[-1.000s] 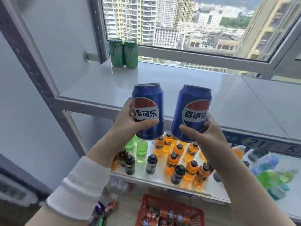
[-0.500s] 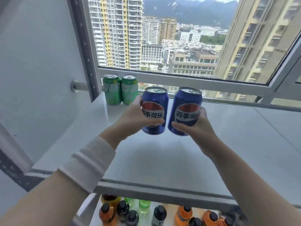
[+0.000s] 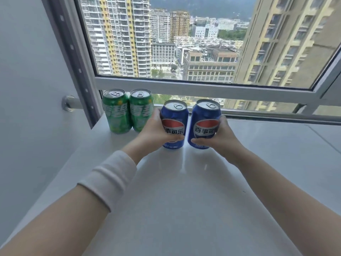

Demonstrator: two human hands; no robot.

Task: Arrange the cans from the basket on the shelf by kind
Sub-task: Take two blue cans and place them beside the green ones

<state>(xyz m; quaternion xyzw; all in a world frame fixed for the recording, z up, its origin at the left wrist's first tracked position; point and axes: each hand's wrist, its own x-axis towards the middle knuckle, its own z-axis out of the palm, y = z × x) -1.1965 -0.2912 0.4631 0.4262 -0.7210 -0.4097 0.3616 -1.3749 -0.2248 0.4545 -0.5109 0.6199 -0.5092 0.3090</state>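
Two green cans (image 3: 128, 111) stand side by side at the back left of the white top shelf (image 3: 184, 191), close to the window. My left hand (image 3: 156, 132) grips a blue cola can (image 3: 174, 117) just right of the green pair. My right hand (image 3: 219, 137) grips a second blue cola can (image 3: 203, 122) beside the first. Both blue cans are upright, with their bases at or just above the shelf surface. The basket is out of view.
A grey perforated shelf post (image 3: 73, 58) rises at the left, with a metal rail stub (image 3: 71, 104) on the wall behind it. The window frame (image 3: 203, 89) runs along the back of the shelf. The shelf surface stretches bare to the right.
Both hands carried the blue cans up from in front of the shelf edge, forward and down to the back of the top shelf beside the green cans. The view rose above the lower shelf.
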